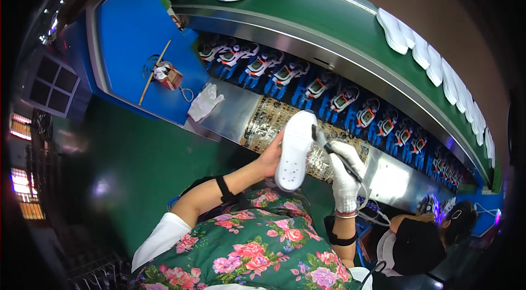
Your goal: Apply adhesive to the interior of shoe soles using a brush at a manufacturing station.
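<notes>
A white shoe sole [296,150] is held up in front of me, with a cluster of small dark holes at its near end. My bare left hand [270,156] grips it along its left edge. My right hand [346,172], in a white glove, is closed round a slim dark-handled brush-like tool [322,139] with a pale cable or tube trailing from it. The tool's dark tip is at the sole's upper right edge; whether it touches cannot be made out. Behind the sole lies a worktop patch covered in shiny brown tape [268,120].
Shoe uppers [285,73] on blue holders run in a row beyond the worktop. Above them a green shelf [323,8] carries more white soles [392,30]. A glove [205,102] and a container with a stick [167,76] lie left. A co-worker [419,243] sits at right.
</notes>
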`<control>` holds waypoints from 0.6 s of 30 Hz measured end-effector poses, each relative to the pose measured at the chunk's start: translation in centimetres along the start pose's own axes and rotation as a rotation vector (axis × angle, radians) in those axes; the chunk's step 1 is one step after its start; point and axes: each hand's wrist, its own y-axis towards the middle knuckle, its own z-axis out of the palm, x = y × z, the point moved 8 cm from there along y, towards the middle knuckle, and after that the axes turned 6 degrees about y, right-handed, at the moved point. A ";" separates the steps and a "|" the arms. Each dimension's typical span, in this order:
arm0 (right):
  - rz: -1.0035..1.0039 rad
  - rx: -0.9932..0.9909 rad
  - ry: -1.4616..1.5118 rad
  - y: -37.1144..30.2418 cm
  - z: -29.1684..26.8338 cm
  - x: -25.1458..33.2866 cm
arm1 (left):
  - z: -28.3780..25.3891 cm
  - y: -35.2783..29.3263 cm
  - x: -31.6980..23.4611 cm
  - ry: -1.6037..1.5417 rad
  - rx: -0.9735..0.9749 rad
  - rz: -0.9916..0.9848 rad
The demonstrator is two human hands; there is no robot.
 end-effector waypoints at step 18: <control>-0.307 -0.150 -0.292 4.8 11.0 7.3 | 6.4 -1.3 -10.1 0.048 -0.027 0.029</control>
